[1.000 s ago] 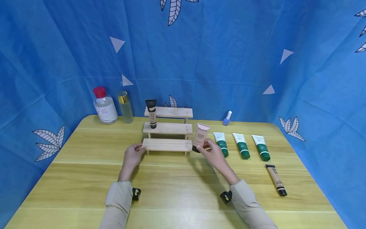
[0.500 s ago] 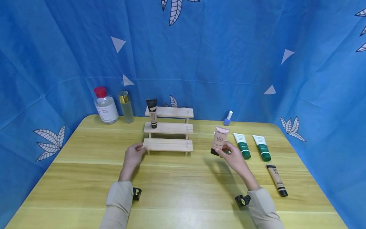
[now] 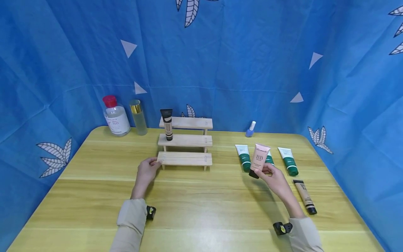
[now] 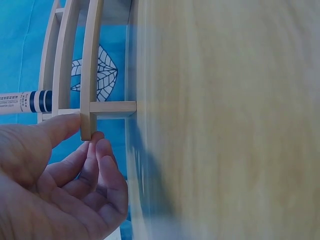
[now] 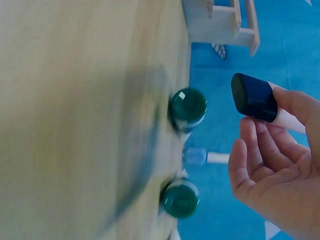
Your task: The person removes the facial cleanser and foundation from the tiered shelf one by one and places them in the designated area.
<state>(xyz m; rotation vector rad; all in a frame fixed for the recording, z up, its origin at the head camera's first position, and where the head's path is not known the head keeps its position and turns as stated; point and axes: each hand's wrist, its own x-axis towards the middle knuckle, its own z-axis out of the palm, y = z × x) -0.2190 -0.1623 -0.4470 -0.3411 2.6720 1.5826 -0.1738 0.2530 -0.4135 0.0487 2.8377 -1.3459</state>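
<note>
My right hand (image 3: 275, 179) pinches a pink BB cream tube (image 3: 260, 158) between thumb and fingers, its black cap (image 5: 254, 97) pointing down. The tube is held above the table, partly hiding the middle one of three white-and-green tubes (image 3: 269, 159). At the left end of a three-step wooden stand (image 3: 189, 159), my left hand (image 3: 147, 173) grips the lowest step; in the left wrist view the thumb lies on one face of that board (image 4: 89, 75) and the fingertips on the other. A beige tube with black ends (image 3: 168, 126) stands on the middle step, left side.
A red-capped bottle (image 3: 117, 119) and a gold-capped bottle (image 3: 138, 117) stand at the back left. Purple nail polish (image 3: 250, 130) is near the back edge. Another white-and-green tube (image 3: 288, 162) and a beige tube (image 3: 304, 197) lie on the right. Blue cloth (image 3: 252, 63) hangs behind the table.
My right hand has carried the pink BB cream tube rightward, away from the stand, past the left green tube to in front of the middle one. My left hand has stayed on the stand.
</note>
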